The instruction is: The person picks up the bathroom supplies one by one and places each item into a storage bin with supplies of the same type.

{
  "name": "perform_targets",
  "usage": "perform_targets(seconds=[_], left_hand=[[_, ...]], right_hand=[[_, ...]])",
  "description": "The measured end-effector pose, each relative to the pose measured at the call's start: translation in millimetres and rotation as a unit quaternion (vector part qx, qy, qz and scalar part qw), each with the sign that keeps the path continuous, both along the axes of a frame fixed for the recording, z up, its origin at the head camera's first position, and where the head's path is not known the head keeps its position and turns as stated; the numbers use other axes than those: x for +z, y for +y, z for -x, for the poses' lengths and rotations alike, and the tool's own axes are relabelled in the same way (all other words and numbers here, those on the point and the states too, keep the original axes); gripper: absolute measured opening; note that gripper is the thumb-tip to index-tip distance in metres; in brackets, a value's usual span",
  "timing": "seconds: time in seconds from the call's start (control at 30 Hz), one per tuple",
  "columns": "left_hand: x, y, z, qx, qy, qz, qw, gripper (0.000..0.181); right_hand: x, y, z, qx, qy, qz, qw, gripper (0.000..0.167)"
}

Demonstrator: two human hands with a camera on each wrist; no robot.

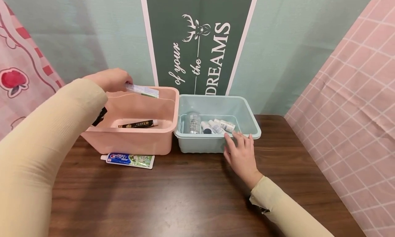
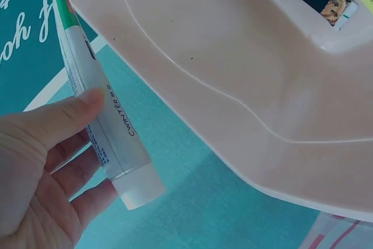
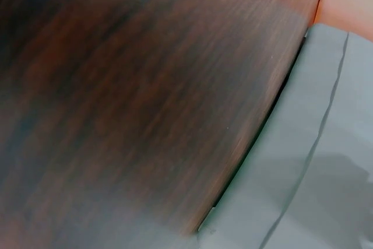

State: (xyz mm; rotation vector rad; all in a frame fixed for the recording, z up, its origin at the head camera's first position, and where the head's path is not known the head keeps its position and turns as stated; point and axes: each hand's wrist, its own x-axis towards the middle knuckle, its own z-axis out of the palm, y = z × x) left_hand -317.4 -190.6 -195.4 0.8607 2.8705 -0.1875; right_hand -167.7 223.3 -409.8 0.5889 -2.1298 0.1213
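Observation:
My left hand (image 1: pixel 112 80) is above the back left of the pink bin (image 1: pixel 139 141). Between thumb and fingers it pinches a white squeeze tube (image 2: pixel 111 109) with a white cap and a green flat end. The left wrist view shows the tube (image 2: pixel 125 138) just outside the bin's rim. Inside the pink bin lies a black tube (image 1: pixel 139 124). My right hand (image 1: pixel 243 158) rests its loosely bent fingers on the front rim of the light blue bin (image 1: pixel 200 144). That bin holds a clear bottle (image 1: pixel 193 123) and several small white bottles (image 1: pixel 226 125).
A blue and green toothpaste tube (image 1: pixel 129 160) lies on the wooden table (image 1: pixel 185 196) before the pink bin. The bins stand side by side against a green curtain (image 1: pixel 277 41). Pink checked cloth (image 1: pixel 355 103) hangs at the right. The right wrist view shows mostly table.

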Motion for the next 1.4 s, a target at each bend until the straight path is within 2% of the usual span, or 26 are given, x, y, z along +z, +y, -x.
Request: perform_targets(seconds=[0.13,0.27,0.33,0.4,0.5,0.63,0.83,0.97,1.1,1.3,1.4], left_hand=[[9.0,-1.5,-4.5,0.027,0.002,-0.021,0.9994,0.030],[22.9,-1.8,-8.3,0.073,0.005,-0.055,0.9958,0.038],[26.1,-0.2,-9.2,0.075,0.001,-0.059,0.9954,0.037],[25.3,1.0,-9.8,0.072,-0.013,-0.052,0.9960,0.036],[19.4,0.3,-10.5,0.057,-0.023,-0.029,0.9977,0.034],[11.5,-3.2,-10.9,0.053,-0.034,-0.008,0.9980,0.033],[9.0,0.8,-14.0,0.074,-0.066,0.001,0.9950,0.042],[9.7,2.7,-17.6,0.090,-0.071,0.007,0.9933,0.052],[10.6,0.1,-20.4,0.112,-0.080,0.017,0.9903,0.062],[10.1,-4.8,-25.8,0.134,-0.100,0.007,0.9859,0.073],[8.7,-8.6,-30.0,0.145,-0.101,0.007,0.9843,0.078]], right_hand=[[0.3,-1.7,-1.2,0.003,-0.002,-0.001,1.0000,0.049],[1.6,-3.2,-1.7,0.006,-0.001,0.001,1.0000,0.048],[1.8,-3.5,-1.8,0.005,0.003,0.006,1.0000,0.047],[1.5,-3.6,-1.6,0.004,0.006,0.012,0.9999,0.046],[0.1,-3.6,-1.2,0.003,0.005,0.011,0.9999,0.046],[-1.7,-3.9,-0.6,0.003,0.003,0.008,1.0000,0.046],[1.1,-1.7,-1.3,-0.002,0.006,0.008,1.0000,0.047],[2.7,-0.6,-1.7,-0.006,-0.004,0.003,1.0000,0.048],[3.3,-1.0,-3.4,-0.008,-0.016,-0.009,0.9998,0.048],[3.3,-1.2,-3.0,-0.007,-0.013,-0.011,0.9998,0.048],[3.5,-0.5,-3.5,-0.006,-0.016,-0.009,0.9998,0.047]])
